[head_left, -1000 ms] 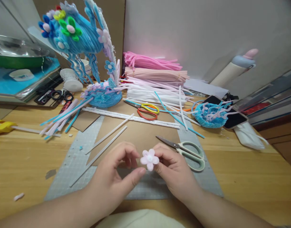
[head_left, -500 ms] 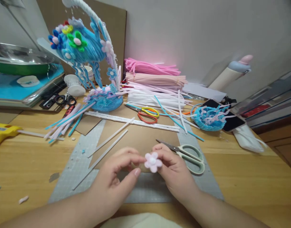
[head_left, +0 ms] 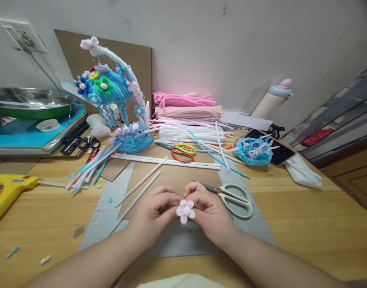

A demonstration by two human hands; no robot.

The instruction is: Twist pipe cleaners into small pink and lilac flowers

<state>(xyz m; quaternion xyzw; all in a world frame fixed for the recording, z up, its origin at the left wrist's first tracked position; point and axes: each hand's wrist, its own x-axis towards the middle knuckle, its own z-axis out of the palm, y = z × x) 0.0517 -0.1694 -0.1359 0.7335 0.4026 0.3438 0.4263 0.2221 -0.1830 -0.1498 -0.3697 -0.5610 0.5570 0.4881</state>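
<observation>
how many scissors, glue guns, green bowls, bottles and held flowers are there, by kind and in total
Scissors: 3
Glue gun: 1
Green bowl: 1
Bottle: 1
Held flower: 1
Total: 7

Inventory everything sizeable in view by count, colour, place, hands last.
Flower: 1, pale pink, between hands
Scissors: 3, green, red/yellow, black handles, right, middle, left
Glue gun: 1, yellow, left
Loose sticks: 2, translucent, left
Pipe cleaner bundles: several, pink, peach, white, back
Flowered sculpture: 1, mostly blue, back left
Tufted craft: 1, blue/pink, right
Bowl: 1, green/silver, left
Bottle: 1, cream/blue, back right
Pouch: 1, white, right
Cardboard: several, brown, mat and back
Mat: 1, grey, centre
Table: 1, tan, beneath
Left hand: 1, bare, flower's left
Right hand: 1, bare, flower's right
</observation>
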